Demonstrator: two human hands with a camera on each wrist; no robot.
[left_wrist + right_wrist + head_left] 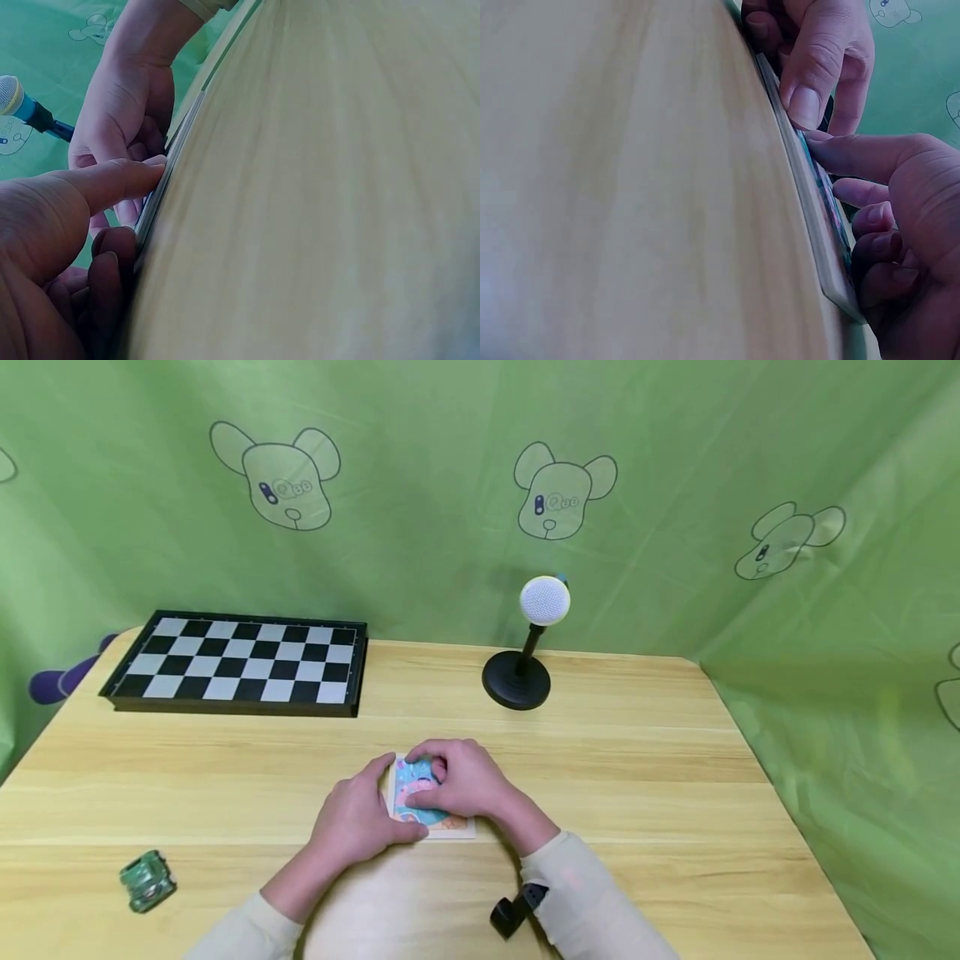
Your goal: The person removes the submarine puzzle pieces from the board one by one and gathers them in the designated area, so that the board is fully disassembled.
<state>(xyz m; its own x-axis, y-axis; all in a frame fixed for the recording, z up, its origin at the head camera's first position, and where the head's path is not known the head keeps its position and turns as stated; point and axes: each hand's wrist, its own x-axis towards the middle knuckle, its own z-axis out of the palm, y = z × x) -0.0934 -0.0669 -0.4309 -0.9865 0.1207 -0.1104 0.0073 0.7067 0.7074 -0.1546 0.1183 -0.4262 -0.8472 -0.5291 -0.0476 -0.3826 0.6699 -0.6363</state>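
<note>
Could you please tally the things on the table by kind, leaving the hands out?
Chessboard: 1
Microphone: 1
Picture board: 1
Toy car: 1
Total: 4

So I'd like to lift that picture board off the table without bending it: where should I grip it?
Probably by its thin side edges: the picture board lies flat on the table, so only the rim shows. Pinch from both sides, as the left hand and right hand do.

Green curtain (450,460) backdrop (cartoon bear prints), pale wooden table (675,760) — soft, even light
</note>
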